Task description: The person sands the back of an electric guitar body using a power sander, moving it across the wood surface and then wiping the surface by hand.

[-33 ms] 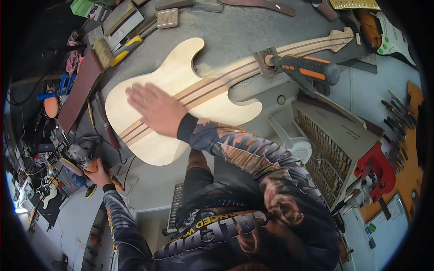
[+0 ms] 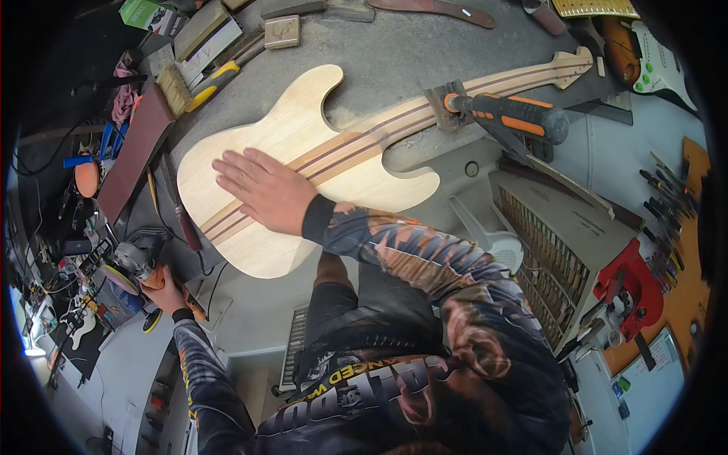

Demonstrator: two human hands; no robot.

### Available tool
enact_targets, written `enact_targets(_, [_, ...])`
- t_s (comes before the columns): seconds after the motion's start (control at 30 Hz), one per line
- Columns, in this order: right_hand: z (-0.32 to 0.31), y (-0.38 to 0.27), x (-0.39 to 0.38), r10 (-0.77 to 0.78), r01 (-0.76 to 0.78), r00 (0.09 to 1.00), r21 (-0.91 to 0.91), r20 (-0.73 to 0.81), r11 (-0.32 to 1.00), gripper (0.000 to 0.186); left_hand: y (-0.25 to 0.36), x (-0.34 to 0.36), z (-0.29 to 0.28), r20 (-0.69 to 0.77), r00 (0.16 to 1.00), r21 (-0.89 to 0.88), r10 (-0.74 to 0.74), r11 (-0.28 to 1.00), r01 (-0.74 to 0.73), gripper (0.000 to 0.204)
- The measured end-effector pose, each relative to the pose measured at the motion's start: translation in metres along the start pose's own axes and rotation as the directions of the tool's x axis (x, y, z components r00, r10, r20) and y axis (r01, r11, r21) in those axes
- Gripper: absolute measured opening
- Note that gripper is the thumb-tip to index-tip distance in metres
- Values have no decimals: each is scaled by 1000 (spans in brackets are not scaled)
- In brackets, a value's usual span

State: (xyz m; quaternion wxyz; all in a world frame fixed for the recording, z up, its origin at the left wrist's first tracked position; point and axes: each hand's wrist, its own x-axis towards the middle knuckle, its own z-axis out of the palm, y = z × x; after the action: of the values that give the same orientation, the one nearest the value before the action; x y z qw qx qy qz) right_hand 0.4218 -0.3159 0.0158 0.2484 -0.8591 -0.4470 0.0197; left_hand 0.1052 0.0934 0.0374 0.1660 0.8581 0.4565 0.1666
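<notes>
A pale wooden guitar body point(image 2: 280, 125) with dark stripes down its middle lies on the workbench, its long neck running off to the upper right. My right hand point(image 2: 265, 189) lies flat on the body over the stripes, fingers stretched out and holding nothing. Down at the left, my left hand point(image 2: 168, 294) is wrapped round the orange grip of a power sander point(image 2: 136, 262) with a round pad at its head. Across the neck sits a black and orange bar clamp point(image 2: 508, 114).
Left of the body lie a brown sanding sheet point(image 2: 136, 155), a brush point(image 2: 174, 89) and a yellow-handled tool point(image 2: 214, 87). A wooden block point(image 2: 282, 32) sits on the dusty workbench point(image 2: 394, 57). A red clamp point(image 2: 633, 288) and a multicoloured guitar point(image 2: 652, 57) are at the right.
My right hand has shifted slightly right and down over the body and now looks less blurred. My left hand and the sander have not visibly moved.
</notes>
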Motion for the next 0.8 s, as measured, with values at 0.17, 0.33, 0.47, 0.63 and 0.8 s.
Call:
enact_targets(0.17, [-24,29,-37,78,-80,997,90,24,993,76,-2,-1,-7,0,1000,34,-29,999,29,105])
enact_targets(0.33, [-65,47,-116,378,-378,926,-18,2,925,80,13,-17,5,-79,993,81,86,994,-80,96])
enact_targets(0.47, [-73,39,-213,583,-596,803,-134,-126,792,79,63,-115,30,-61,991,-104,116,987,-122,91])
enact_targets(0.63, [-49,-14,-382,771,-774,633,-33,-73,633,59,193,-119,52,354,655,6,668,699,-715,75])
enact_targets(0.8, [1,-100,-486,921,-874,388,327,28,359,39,275,-149,145,333,516,99,789,515,-852,77])
